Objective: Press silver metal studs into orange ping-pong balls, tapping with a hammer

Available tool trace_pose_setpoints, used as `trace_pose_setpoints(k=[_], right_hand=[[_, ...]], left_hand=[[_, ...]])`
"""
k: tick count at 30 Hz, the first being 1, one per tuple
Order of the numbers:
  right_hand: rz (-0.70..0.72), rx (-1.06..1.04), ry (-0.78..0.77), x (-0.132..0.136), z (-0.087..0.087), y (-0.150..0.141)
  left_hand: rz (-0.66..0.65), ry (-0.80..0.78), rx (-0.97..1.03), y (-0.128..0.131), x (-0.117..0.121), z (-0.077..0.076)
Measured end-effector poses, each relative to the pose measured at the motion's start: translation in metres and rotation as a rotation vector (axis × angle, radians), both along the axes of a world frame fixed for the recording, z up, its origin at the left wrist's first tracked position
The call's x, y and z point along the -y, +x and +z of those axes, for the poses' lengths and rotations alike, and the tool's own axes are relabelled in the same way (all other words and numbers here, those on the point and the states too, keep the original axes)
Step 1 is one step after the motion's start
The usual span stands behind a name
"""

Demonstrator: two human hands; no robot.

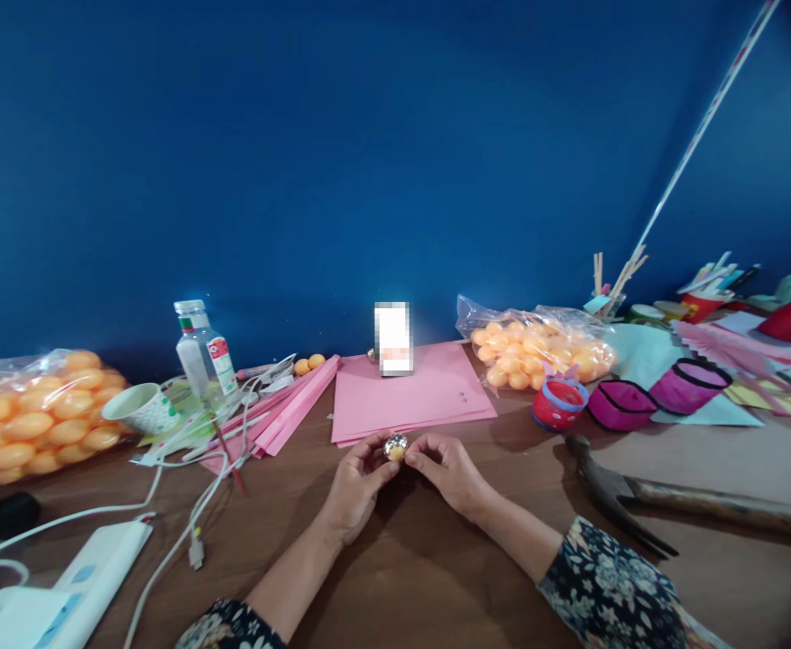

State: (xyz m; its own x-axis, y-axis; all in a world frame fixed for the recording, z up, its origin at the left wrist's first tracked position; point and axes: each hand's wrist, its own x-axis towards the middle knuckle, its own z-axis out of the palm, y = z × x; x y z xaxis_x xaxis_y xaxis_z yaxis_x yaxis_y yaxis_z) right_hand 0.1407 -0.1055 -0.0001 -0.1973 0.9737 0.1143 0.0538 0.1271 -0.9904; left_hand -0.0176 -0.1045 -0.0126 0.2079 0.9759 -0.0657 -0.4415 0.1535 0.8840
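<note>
Between my two hands, just in front of the near edge of the stack of pink paper sheets [409,397], is a small shiny silver ball [396,446]. My left hand [358,487] has it pinched, the thumb on the near side and the curled fingers behind, closed down to the ball's width. My right hand [450,470] meets it from the other side with thumb and forefinger drawn together at its edge; whether those tips grip it or only touch it, I cannot tell. My forearms come in from the near side of the stack, in dark flowered sleeves [615,581].

At the stack's far edge a phone [394,338] stands upright, its screen blurred out. Just left of the stack lie folded pink paper strips [304,410], with two loose orange balls [309,364] behind them. Farther left of the stack are a clear bottle [206,353] with a red and white label, a tilted paper cup [143,411] and a clear bag of orange balls [36,410]. Nearer to me on that side, white cables [196,509] trail beside a white power strip [101,577].

Right of the stack, just beside it, is another bag of orange balls [537,347]; in front of that bag sit a red cup [559,404] with a lilac rim and two magenta fabric cups [621,406] edged in black. Nearer to me, right of the stack, a claw hammer [712,500] lies on the brown table [428,577].
</note>
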Motion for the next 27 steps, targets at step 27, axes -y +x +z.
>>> trace_pose_setpoints(k=[27], right_hand=[[0.027, -0.07, 0.017, -0.001, 0.0012, 0.0006]], left_hand=[[0.013, 0.009, -0.018, 0.0024, 0.0016, 0.0065]])
